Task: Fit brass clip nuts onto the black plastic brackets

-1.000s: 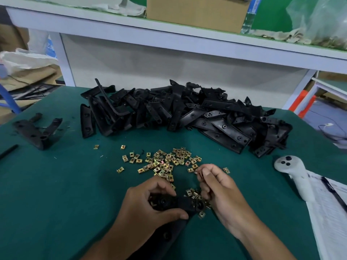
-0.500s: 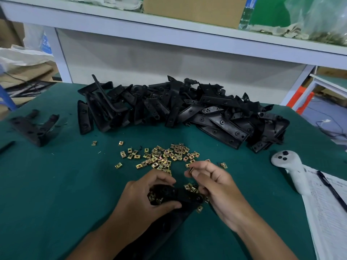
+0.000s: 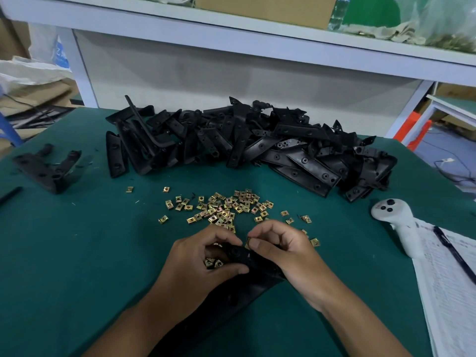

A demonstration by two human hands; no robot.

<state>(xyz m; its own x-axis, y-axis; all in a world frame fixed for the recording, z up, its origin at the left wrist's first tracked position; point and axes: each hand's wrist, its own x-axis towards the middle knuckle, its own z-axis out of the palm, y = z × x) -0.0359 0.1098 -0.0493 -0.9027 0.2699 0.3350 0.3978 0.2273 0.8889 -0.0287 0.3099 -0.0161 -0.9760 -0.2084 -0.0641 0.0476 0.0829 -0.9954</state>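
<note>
Head view: both hands closed on one bracket at the near edge of the green mat

Head view showed us a dark green work surface [image 3: 64, 253] under a pale shelf [image 3: 231, 39] that carried a cardboard box [image 3: 262, 9] and a clear plastic bag [image 3: 438, 19]. A white panel closed off the back of the bench. We saw a long heap of black plastic brackets [image 3: 257, 140] across the far half of the mat, with a separate bracket [image 3: 49, 168] lying well apart at the left. Loose brass clip nuts [image 3: 226, 207] were scattered between the heap and our hands. A white controller [image 3: 396, 222] lay at the right, just beside a printed sheet [image 3: 453, 284] with a pen [image 3: 453, 253] on it.

Our left hand [image 3: 203, 269] curled round the upper end of the bracket in work [image 3: 242, 256], thumb beneath and fingers over the top, with a few nuts lying under the palm. Our right hand [image 3: 283, 251] pinched a single clip nut [image 3: 247, 242] between thumb and forefinger, right at the bracket's end; we could not tell whether it had seated on the plastic.

Compared with half a second before, our right hand had come in from just above the bracket to meet the left hand, and the pinched nut had moved down to the bracket's end. The heap, the scattered nuts and the controller had kept their places
</note>
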